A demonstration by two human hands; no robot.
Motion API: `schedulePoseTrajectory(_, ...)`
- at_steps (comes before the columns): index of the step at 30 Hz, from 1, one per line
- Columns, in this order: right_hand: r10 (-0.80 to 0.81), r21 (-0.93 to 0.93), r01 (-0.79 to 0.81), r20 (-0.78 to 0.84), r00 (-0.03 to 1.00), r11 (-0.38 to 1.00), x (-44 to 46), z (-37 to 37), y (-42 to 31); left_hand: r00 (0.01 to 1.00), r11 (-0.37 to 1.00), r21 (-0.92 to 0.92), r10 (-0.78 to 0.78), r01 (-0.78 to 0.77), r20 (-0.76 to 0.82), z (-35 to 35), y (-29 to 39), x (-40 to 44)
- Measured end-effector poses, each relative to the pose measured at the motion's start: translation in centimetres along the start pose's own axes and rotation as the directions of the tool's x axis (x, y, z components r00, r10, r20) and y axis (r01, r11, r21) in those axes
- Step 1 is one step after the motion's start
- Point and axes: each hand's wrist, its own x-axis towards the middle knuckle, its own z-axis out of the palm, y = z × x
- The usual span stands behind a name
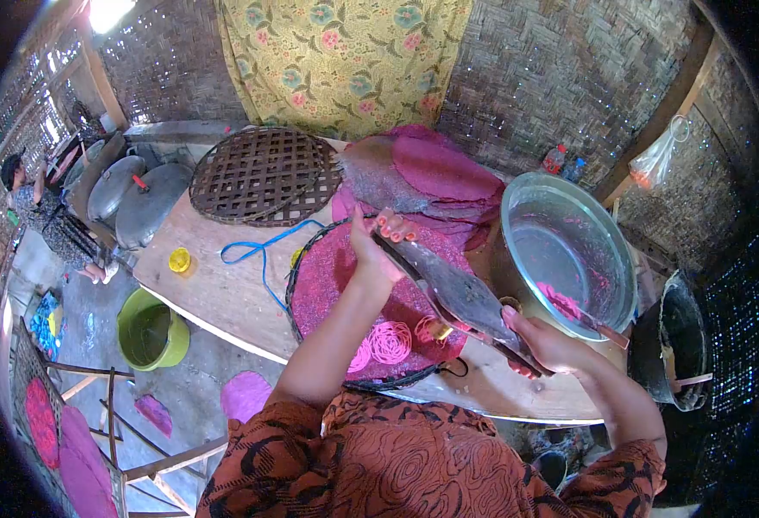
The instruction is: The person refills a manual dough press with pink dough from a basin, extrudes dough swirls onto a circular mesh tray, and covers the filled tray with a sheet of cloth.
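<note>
Both my hands grip a dark, long two-handled noodle press (457, 293), held at a slant above a round tray (291, 289). My left hand (384, 240) is closed round its upper left end. Around the lower right end my right hand (541, 341) is closed, its fingers partly hidden beneath. A small brass-coloured cylinder (437, 328) shows under the press. Below it, pink noodle coils (390, 343) lie on the pink cloth (336, 272) that lines the tray. Part of the tray is hidden by my left forearm and the press.
On the wooden table (215, 298) are a dark open-weave basket tray (263, 173), pink cloths (435, 168), a yellow-lidded jar (179, 261) and a large metal basin (507, 250) with pink dough (559, 300). A green bucket (129, 332) stands on the floor. Another person (47, 211) stands far left near lidded pots (155, 207).
</note>
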Motion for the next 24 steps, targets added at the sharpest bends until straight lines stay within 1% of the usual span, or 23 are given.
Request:
schedulePoseTrajectory(2, 0.019, -0.013, -0.019, 0.01, 1.0, 1.0, -1.3, -0.3, -0.4, 1.0, 0.999, -0.03, -0.013, 0.013, -0.003, -0.2, -1.0, -0.2)
schedulePoseTrajectory(3, -0.018, -0.054, 0.015, -0.04, 0.999, 0.998, -2.0, -0.6, -1.0, 1.0, 0.998, -0.062, -0.024, 0.024, -0.006, -0.2, -1.4, -0.2)
schedulePoseTrajectory(4, -0.057, -0.097, 0.049, -0.091, 0.994, 0.994, -2.3, -0.7, -1.3, 0.999, 0.998, -0.066, -0.021, 0.023, 0.028, -0.2, -1.7, 0.0)
schedulePoseTrajectory(7, -0.082, -0.071, 0.073, -0.124, 0.989, 0.995, -1.1, -0.4, -0.8, 0.998, 0.993, -0.104, -0.055, 0.057, 0.029, 0.4, -1.0, 1.4)
schedulePoseTrajectory(8, -0.115, -0.061, 0.108, -0.12, 0.986, 0.992, -0.5, -0.1, -0.5, 0.999, 0.996, -0.078, -0.049, 0.049, 0.014, 0.7, -0.6, 1.5)
schedulePoseTrajectory(9, -0.117, -0.061, 0.11, -0.123, 0.986, 0.992, 0.0, 0.1, -0.1, 0.999, 0.996, -0.077, -0.05, 0.051, 0.018, 0.9, -0.2, 1.3)
schedulePoseTrajectory(11, -0.12, -0.019, 0.119, -0.056, 0.991, 0.993, 0.8, 0.5, 0.4, 0.999, 1.0, -0.001, -0.025, 0.025, 0.023, 1.4, 0.4, 0.9)
schedulePoseTrajectory(13, -0.117, 0.0, 0.117, -0.037, 0.992, 0.993, 0.6, 0.6, 0.5, 1.0, 1.0, -0.003, -0.002, 0.002, -0.006, 1.2, 0.1, 0.1)
schedulePoseTrajectory(15, -0.036, -0.005, 0.035, -0.031, 0.999, 0.999, -0.3, 0.4, 0.5, 0.997, 1.0, 0.026, 0.007, -0.006, -0.074, 0.3, -0.4, -0.6)
schedulePoseTrajectory(16, -0.017, -0.013, 0.017, -0.003, 1.0, 1.0, -0.7, -0.1, 0.5, 0.987, 1.0, 0.006, 0.01, -0.009, -0.162, 0.5, -1.1, -1.0)
schedulePoseTrajectory(17, -0.015, -0.013, 0.015, -0.001, 1.0, 1.0, -0.4, -0.5, 1.0, 0.986, 1.0, 0.006, 0.01, -0.009, -0.164, 0.1, -1.5, -0.8)
schedulePoseTrajectory(19, -0.104, -0.107, 0.098, -0.047, 0.993, 0.989, 0.7, -1.0, 1.8, 0.997, 0.999, -0.031, -0.016, 0.014, -0.071, -1.5, -2.1, 0.0)
schedulePoseTrajectory(20, -0.108, -0.067, 0.104, -0.056, 0.993, 0.992, 0.8, -0.6, 1.5, 0.999, 0.999, -0.037, -0.013, 0.012, -0.041, -2.0, -2.0, 0.5)
schedulePoseTrajectory(21, -0.109, -0.069, 0.105, -0.059, 0.992, 0.992, 1.5, -0.3, 1.7, 0.999, 0.999, -0.039, -0.013, 0.012, -0.038, -2.5, -1.8, 1.0)
schedulePoseTrajectory(23, -0.13, -0.061, 0.125, -0.087, 0.988, 0.99, 4.0, 0.4, 2.6, 0.999, 1.0, -0.002, -0.012, 0.012, 0.046, -3.4, -0.8, 1.5)
schedulePoseTrajectory(24, -0.121, -0.055, 0.118, -0.051, 0.991, 0.992, 5.0, 0.9, 2.8, 1.0, 0.999, 0.041, 0.007, -0.007, 0.002, -3.8, -0.1, 1.6)
